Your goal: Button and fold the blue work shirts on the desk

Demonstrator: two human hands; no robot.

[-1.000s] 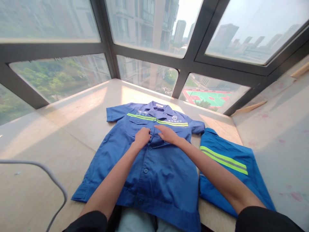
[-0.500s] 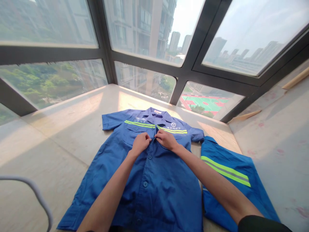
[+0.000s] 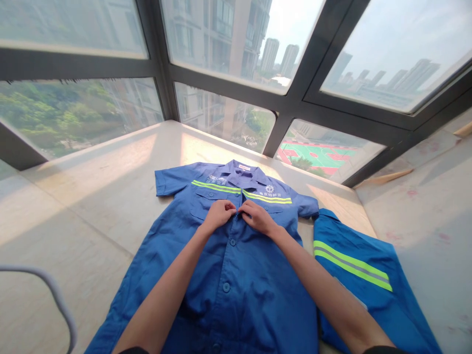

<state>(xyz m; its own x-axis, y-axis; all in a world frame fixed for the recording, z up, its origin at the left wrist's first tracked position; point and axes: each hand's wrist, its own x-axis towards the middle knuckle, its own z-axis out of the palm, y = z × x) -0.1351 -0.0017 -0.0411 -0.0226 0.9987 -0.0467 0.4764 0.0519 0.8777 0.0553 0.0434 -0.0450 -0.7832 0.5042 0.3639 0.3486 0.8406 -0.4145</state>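
A blue short-sleeved work shirt (image 3: 236,275) with neon yellow chest stripes lies flat, front up, on a pale wooden surface (image 3: 92,196). My left hand (image 3: 218,215) and my right hand (image 3: 258,218) meet at the shirt's button placket just below the stripes. Both hands have curled fingers pinching the fabric edges together at the centre front. Lower buttons show along the placket between my forearms.
A second blue garment (image 3: 365,280) with a reflective stripe lies to the right of the shirt. A grey curved tube (image 3: 55,300) shows at the lower left. Dark-framed windows (image 3: 287,103) close off the far edge.
My right hand went from lying flat on the shirt to pinching the placket with the left hand. The view shifted slightly; both hands stay at the upper chest.
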